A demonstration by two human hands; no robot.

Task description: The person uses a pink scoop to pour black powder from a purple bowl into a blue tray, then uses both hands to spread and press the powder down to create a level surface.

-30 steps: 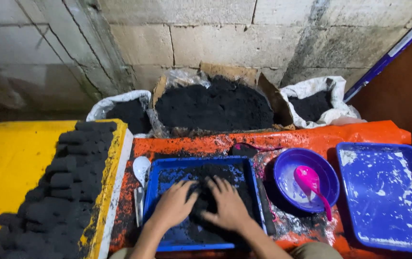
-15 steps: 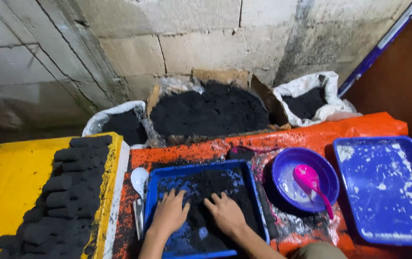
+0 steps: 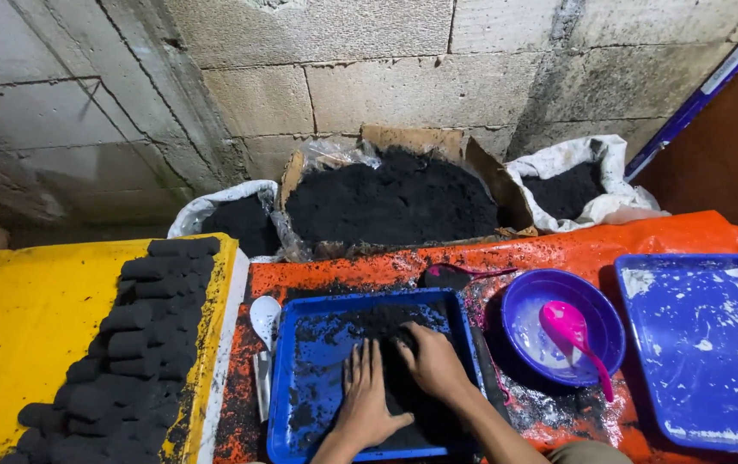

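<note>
At the left of the frame, rows of black pressed briquettes (image 3: pixel 137 344) lie stacked on a yellow board (image 3: pixel 25 326), their long axes running roughly left to right across the picture. Just right of the board, a white spoon (image 3: pixel 263 316) rests on the orange plastic sheet (image 3: pixel 558 253), bowl toward the top of the frame. In the lower centre, the blue tray (image 3: pixel 287 404) holds a dark, damp mass of black powder (image 3: pixel 369 331); the tray's long axis runs from the lower edge up toward the wall. The left hand (image 3: pixel 365 395) lies flat on the mix with fingers spread and pointing up the frame, holding nothing; the right hand (image 3: pixel 433 365) presses beside it, fingers curved down into the powder, not closed on any object. Pressed too near the rim, the loose mix could likely spill onto the sheet, and a hard push might slide the tray on the wet plastic. To the right, a purple bowl (image 3: pixel 597 314) holds white liquid and a pink ladle (image 3: pixel 571 331), handle pointing lower right; a bump could tip it. A second blue tray (image 3: pixel 704 344) sits far right. Behind, a cardboard box (image 3: pixel 390 198) and white sacks (image 3: pixel 575 185) of black powder stand against the block wall (image 3: pixel 317 69).
</note>
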